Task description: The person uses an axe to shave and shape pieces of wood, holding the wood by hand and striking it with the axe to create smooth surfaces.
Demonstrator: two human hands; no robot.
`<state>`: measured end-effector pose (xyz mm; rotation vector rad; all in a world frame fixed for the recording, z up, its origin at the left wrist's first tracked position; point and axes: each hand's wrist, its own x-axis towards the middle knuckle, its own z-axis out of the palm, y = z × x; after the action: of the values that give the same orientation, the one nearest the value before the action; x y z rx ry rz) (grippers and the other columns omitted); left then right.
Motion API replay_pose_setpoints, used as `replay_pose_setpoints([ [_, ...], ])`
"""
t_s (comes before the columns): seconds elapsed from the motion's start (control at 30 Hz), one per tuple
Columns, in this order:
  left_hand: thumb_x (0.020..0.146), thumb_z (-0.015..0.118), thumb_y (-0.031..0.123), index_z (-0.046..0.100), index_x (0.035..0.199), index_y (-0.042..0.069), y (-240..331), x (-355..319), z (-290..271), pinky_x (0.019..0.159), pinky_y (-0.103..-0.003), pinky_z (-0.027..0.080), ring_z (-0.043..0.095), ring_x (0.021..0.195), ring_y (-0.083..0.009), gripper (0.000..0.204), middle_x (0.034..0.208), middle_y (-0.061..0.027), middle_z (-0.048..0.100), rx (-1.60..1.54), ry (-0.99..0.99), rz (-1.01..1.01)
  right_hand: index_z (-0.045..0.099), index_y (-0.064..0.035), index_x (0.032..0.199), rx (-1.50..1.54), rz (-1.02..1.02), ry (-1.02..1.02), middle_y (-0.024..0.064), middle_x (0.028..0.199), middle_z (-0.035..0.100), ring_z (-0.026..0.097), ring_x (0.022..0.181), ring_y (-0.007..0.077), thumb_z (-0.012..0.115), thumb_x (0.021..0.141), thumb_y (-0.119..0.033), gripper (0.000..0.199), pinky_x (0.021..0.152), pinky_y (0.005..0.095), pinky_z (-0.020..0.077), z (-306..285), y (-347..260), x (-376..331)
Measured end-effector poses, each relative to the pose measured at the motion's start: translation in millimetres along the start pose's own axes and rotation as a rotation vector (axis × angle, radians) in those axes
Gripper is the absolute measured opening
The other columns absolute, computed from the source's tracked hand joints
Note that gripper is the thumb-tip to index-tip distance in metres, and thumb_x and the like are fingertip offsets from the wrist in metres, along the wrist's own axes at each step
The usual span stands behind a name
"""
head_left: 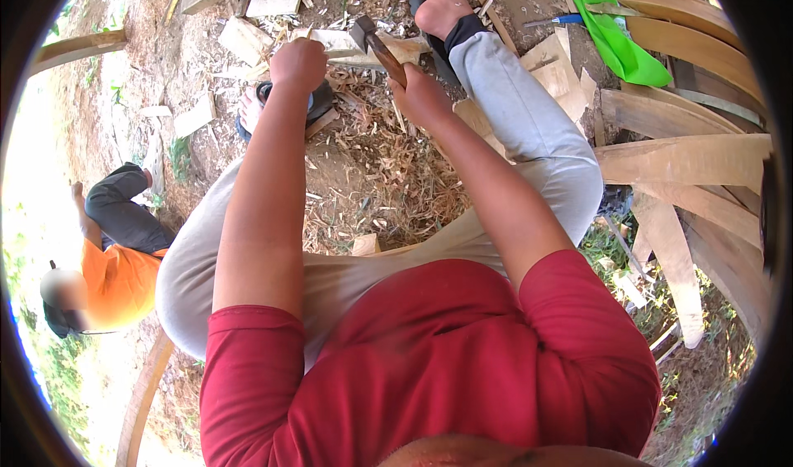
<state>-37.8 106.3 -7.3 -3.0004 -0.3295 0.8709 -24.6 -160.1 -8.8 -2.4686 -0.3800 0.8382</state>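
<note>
My right hand is wrapped round the wooden handle of a hammer. The hammer's dark metal head points up and to the left, above a pale piece of wood on the ground between my feet. Over the left end of that wood, my left hand is closed, its back toward me. A thin tip shows just above its fingers, but what they hold cannot be made out. The hammer head is apart from my left hand.
Wood shavings and offcuts litter the ground. Curved planks lean at the right, with a bright green cloth and a blue-handled tool nearby. A person in an orange shirt sits at the left.
</note>
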Motion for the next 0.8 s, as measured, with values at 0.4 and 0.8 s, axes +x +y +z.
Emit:
replay_pose_setpoints([
  [0.4,0.084,0.079,0.036,0.077,0.109,0.009,21.9,-8.9,-21.5,0.089,-0.044,0.058,0.073,0.1,-0.0329,0.037,0.108,-0.0151,0.077,-0.592,0.315,-0.173,0.056,-0.0032,0.122,0.058,0.084,-0.042,0.0269,0.105,0.072,0.069,0.102,0.046,0.061,0.1,-0.035,0.039,0.09,0.0573,0.0531,16.1,29.1,-7.5],
  [0.8,0.084,0.079,0.048,0.083,0.108,0.014,8.1,-14.0,8.6,0.084,-0.038,0.057,0.075,0.089,-0.0288,0.043,0.095,-0.014,0.079,-0.748,0.208,-0.279,0.056,-0.0065,0.112,-0.023,-0.061,0.041,0.0208,0.086,0.072,0.072,0.084,0.042,0.06,0.1,-0.035,0.031,0.073,0.0543,0.0559,11.4,-5.1,8.8],
])
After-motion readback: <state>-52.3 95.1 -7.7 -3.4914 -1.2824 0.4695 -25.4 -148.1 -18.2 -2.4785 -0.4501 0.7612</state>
